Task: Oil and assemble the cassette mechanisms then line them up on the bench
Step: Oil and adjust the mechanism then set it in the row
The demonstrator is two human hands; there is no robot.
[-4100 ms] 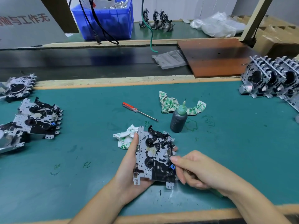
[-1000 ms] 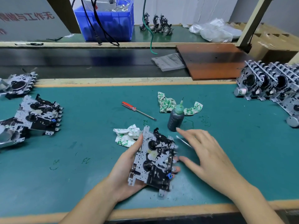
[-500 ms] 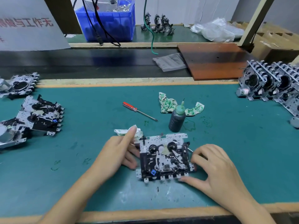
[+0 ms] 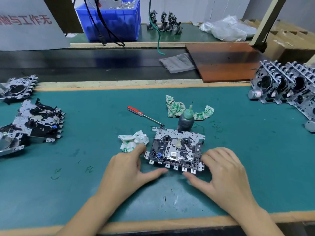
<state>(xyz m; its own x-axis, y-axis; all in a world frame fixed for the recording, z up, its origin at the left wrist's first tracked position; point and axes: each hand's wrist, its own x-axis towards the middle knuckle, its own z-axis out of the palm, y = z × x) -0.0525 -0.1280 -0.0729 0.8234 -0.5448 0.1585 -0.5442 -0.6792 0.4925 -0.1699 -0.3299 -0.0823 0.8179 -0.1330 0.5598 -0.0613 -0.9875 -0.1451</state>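
Head view: the cassette mechanism (image 4: pixel 176 149) lies flat on the green bench mat (image 4: pixel 247 150), between the two hands. The left hand (image 4: pixel 127 172) is at its left edge, fingers relaxed, thumb stretched under the near edge. The right hand (image 4: pixel 221 172) is at the right edge in the same way, thumb pointing to the left. Neither hand pinches anything. Just beyond the mechanism stands the oil bottle (image 4: pixel 186 120); a red screwdriver (image 4: pixel 144 115) lies farther, beyond the left hand. More mechanisms (image 4: pixel 38 121) lie well to the left of the left hand.
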